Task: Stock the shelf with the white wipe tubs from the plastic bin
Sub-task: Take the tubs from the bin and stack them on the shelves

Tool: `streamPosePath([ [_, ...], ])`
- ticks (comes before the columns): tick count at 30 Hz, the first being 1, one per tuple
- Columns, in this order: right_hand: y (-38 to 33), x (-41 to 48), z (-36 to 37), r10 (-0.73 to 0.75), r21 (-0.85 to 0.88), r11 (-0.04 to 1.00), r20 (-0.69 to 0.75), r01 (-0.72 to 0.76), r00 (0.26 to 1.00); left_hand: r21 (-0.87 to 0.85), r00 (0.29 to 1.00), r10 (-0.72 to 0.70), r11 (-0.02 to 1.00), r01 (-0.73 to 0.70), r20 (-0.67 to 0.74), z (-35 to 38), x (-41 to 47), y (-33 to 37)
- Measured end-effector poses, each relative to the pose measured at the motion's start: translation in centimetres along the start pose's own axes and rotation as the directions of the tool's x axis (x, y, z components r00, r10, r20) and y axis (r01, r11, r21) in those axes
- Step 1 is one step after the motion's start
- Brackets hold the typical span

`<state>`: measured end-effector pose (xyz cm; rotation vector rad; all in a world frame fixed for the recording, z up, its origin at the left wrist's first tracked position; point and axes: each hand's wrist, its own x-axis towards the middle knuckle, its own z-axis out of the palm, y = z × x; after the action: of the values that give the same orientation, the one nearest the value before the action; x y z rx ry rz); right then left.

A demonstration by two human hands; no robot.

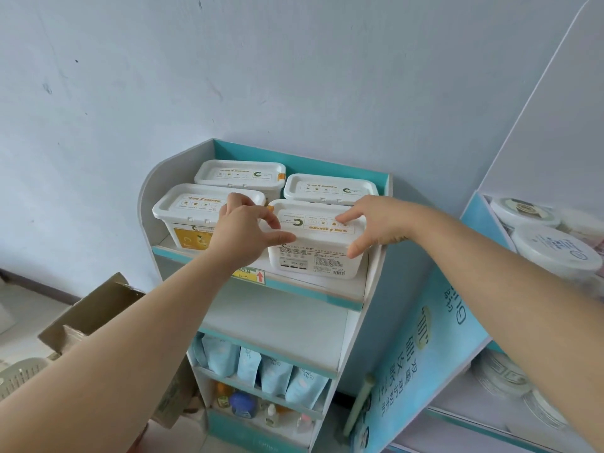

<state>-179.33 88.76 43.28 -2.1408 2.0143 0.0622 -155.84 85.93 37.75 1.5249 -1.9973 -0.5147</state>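
Several white wipe tubs stand on the top shelf (340,297) of a teal and white display rack. My left hand (243,230) and my right hand (376,223) grip the front right tub (315,256) from both sides, thumbs on its front wall, fingers on its lid. That tub rests on the shelf with its printed back label facing me. A front left tub (183,210) shows a yellow label. Two more tubs, back left (240,173) and back right (328,188), stand behind. The plastic bin (18,376) shows at the lower left edge.
A bare shelf (277,331) lies below the top one, then a row of light blue pouches (261,371) and small bottles (243,403). An open cardboard box (94,312) stands at the left. A second rack at the right holds round white tubs (552,253).
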Motion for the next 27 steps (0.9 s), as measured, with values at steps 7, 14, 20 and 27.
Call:
streamPosePath([
  [7,0.1,-2.2,1.2,0.013,0.022,1.000,-0.186,-0.009,0.982,0.114,0.992,0.095,0.990,-0.085,-0.086,0.5,-1.3,0.5],
  [14,-0.3,-11.9,1.4,0.077,0.075,0.996,-0.428,-0.050,0.901,0.237,0.884,0.461,0.870,-0.433,-0.075,-0.6,-5.6,4.1],
  [20,1.9,-23.6,6.1,0.312,0.173,0.950,-0.466,-0.260,0.828,0.084,0.712,0.701,0.707,-0.702,0.044,4.0,-11.3,8.5],
  [27,6.6,-38.2,12.7,0.645,0.297,0.764,-0.334,-0.573,0.687,-0.129,0.540,0.806,0.578,-0.805,0.242,13.5,-19.7,14.6],
])
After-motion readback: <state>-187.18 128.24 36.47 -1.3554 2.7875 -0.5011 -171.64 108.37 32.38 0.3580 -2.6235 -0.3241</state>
